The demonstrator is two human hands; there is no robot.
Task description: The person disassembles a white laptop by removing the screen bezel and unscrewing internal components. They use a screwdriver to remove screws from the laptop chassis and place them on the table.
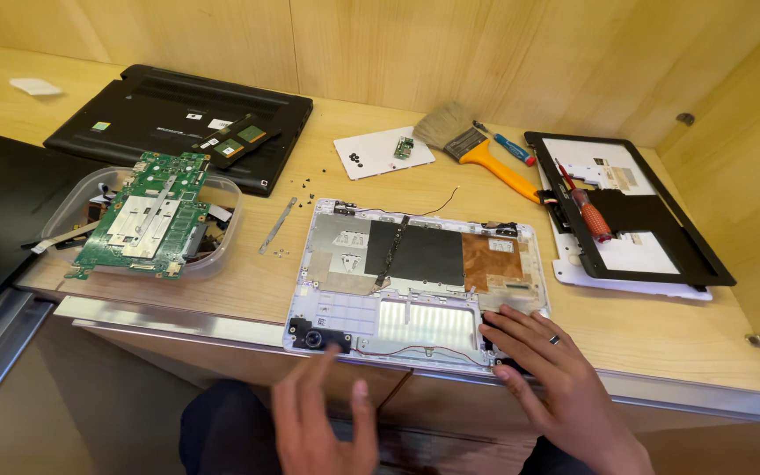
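Wood-panelled walls enclose a pale wooden worktop (pixel 248 290), on which an opened white laptop base (pixel 415 281) lies at the front edge, internals exposed. Right hand (pixel 556 378) rests on the base's near-right corner, fingers spread and flat, pressing rather than gripping, over a small black part there; what lies beneath the fingertips cannot be made out. Left hand (pixel 323 422) hovers just short of the base's near-left corner, fingers loosely apart, holding nothing, close to the black speaker module (pixel 317 336).

Left of the base, a clear plastic tub (pixel 222 251) carries a green circuit board (pixel 147 215). Right of it, a red-handled screwdriver (pixel 589 209) lies on a black-framed screen panel (pixel 661 237). Behind it lie a yellow-handled brush (pixel 477 145) and loose screws.

Judgement: strip-down is well advanced; the board is out and the corner parts are in hand. Freeing them likely calls for steadying the base and lifting gently, minding the thin wire along its front edge.
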